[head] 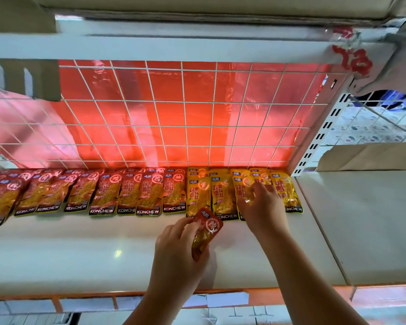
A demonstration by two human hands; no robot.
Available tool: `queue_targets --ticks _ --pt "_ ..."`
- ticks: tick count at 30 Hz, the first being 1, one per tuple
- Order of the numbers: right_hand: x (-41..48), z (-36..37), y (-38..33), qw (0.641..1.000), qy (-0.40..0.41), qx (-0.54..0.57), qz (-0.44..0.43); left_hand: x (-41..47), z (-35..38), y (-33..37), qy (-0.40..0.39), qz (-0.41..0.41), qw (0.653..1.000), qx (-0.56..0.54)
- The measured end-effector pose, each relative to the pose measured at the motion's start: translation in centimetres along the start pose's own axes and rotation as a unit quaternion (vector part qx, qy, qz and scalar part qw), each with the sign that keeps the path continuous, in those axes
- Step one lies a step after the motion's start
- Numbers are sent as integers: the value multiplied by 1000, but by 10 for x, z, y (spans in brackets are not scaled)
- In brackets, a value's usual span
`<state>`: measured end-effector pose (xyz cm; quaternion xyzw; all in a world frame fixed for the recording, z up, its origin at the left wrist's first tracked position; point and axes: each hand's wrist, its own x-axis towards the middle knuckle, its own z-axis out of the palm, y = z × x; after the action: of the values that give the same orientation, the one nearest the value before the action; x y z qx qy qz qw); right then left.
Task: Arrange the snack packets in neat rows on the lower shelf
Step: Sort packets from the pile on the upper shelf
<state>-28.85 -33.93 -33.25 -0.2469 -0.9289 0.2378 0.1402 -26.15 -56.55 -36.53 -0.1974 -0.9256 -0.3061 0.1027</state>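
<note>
Head view: red packet (206, 231) in left hand (178, 249).

"KONCHEW" is showing in white capitals along the bottom edge of the red packets (148, 195) and the yellow packets (223, 198); other print is not legible.

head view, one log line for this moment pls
left hand: holds red packet above shelf | right hand: on yellow packets in back row | red row: left of yellow
</note>
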Motion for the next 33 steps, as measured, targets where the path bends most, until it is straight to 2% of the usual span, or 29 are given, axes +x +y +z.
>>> queue_targets --ticks 5,11,13,16,20,24,29,33 --pt "-10 -1 -13 998 5 12 -65 -1 -2 2 18 -39 999 -22" --pt "-27 14 -42 987 -52 62 -140 6 -14 1 56 -118 991 -38" --pt "-33 22 -53 976 -61 70 -196 12 -22 -5 84 -131 987 -27" --pt "-42 30 -75 966 -100 77 -225 20 -42 -22 123 -137 983 -11" --pt "-49 45 -103 955 -141 81 -250 27 -70 -66 150 -170 973 30" --pt "-52 68 -140 945 -135 81 -285 33 -102 -124 174 -216 958 67" --pt "-68 101 -193 947 -139 71 -279 39 -148 -196 144 -240 955 101" --pt "-80 124 -230 946 -148 71 -280 45 -174 -239 153 -238 951 122"
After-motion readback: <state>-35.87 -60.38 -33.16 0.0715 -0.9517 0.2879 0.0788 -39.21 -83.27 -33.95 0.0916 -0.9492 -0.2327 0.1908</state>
